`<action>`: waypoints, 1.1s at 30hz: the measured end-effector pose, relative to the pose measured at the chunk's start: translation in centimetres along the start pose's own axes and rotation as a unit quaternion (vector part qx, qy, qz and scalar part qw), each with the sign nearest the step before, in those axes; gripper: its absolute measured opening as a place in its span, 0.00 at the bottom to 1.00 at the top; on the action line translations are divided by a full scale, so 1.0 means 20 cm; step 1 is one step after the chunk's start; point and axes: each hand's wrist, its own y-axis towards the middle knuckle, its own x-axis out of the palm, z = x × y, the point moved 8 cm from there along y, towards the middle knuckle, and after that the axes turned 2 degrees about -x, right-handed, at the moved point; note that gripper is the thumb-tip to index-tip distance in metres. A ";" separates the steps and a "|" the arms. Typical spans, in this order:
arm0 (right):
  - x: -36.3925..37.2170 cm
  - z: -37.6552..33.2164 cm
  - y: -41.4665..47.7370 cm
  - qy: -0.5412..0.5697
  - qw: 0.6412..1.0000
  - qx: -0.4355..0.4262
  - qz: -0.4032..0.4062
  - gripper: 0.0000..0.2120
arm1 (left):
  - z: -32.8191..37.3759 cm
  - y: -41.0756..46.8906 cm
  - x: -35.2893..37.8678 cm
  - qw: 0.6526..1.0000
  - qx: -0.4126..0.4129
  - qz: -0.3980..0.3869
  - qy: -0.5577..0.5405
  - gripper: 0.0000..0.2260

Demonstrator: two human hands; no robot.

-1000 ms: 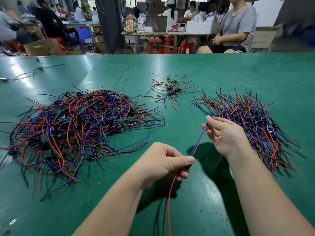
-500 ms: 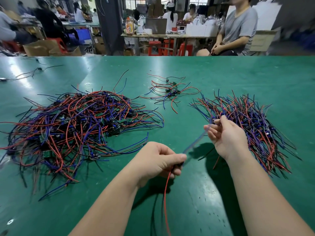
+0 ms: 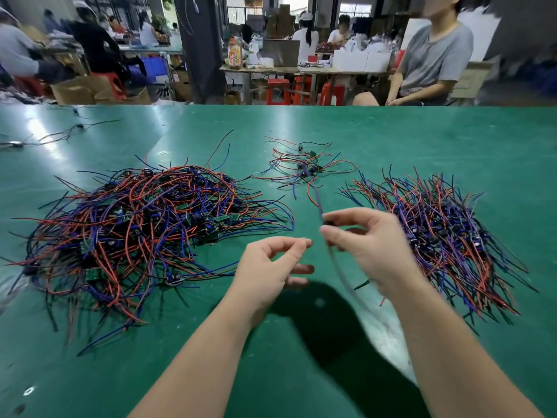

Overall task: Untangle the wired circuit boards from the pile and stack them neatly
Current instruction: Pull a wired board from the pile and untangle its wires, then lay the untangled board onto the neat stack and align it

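Hanging over the green table's (image 3: 391, 137) middle, a wired circuit board (image 3: 328, 222) is pinched by the right hand (image 3: 373, 245); the left hand (image 3: 265, 267) is loosely curled, empty. Its wires (image 3: 317, 199) look light and floppy; the stiff board is best gripped.

on the green table (image 3: 90, 372), the right hand (image 3: 370, 245) pinches a blurred wired board (image 3: 328, 222) at centre. the left hand (image 3: 268, 270), at its 8 o'clock, is loosely curled and holds nothing. tangled pile (image 3: 135, 230) at 9 o'clock, small cluster (image 3: 304, 167) at 12, stack (image 3: 443, 230) at 3.
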 end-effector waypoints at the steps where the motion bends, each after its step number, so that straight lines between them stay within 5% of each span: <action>1: -0.10 -0.02 0.03 -0.029 0.999 -0.002 0.027 0.10 | 0.01 0.01 -0.03 0.999 0.012 0.024 0.040 0.04; 3: -0.36 -0.04 0.08 -0.102 0.989 0.002 0.105 0.10 | 0.04 0.02 -0.13 0.970 0.049 0.104 0.215 0.05; 6: -0.71 -0.02 0.11 -0.264 0.941 0.045 0.207 0.10 | 0.07 0.04 -0.23 0.857 0.050 0.158 0.488 0.13; 10: -0.87 0.18 0.12 -0.431 0.873 0.148 0.174 0.08 | 0.04 0.03 -0.28 0.714 -0.017 0.184 0.676 0.16; 12: -0.87 0.27 0.11 -0.472 0.846 0.201 0.143 0.07 | 0.06 0.02 -0.32 0.681 -0.018 0.219 0.699 0.17; 16: -0.78 0.18 0.12 -0.537 0.817 0.133 0.163 0.07 | 0.07 0.04 -0.41 0.724 -0.027 0.229 0.651 0.11; 19: -0.56 -0.04 0.12 -0.454 0.880 -0.008 0.141 0.08 | 0.09 0.04 -0.39 0.771 0.001 0.224 0.596 0.06; 22: -0.20 -0.06 0.08 -0.348 0.931 0.051 -0.096 0.13 | 0.18 0.00 -0.29 0.856 0.155 0.229 0.438 0.01; 24: 0.05 -0.03 -0.01 -0.291 0.912 0.095 -0.273 0.11 | 0.24 -0.03 -0.23 0.905 0.228 0.209 0.294 0.05; 27: 0.29 0.02 -0.10 -0.196 0.903 0.088 -0.371 0.14 | 0.21 -0.03 -0.17 0.974 0.182 0.138 0.009 0.04; 30: 0.41 0.02 -0.13 -0.027 0.937 0.058 -0.343 0.12 | 0.14 0.00 -0.12 0.969 0.102 0.076 -0.210 0.08; 33: 0.43 0.06 -0.13 0.073 0.956 0.062 -0.277 0.05 | 0.13 0.02 -0.12 0.949 0.085 0.054 -0.299 0.09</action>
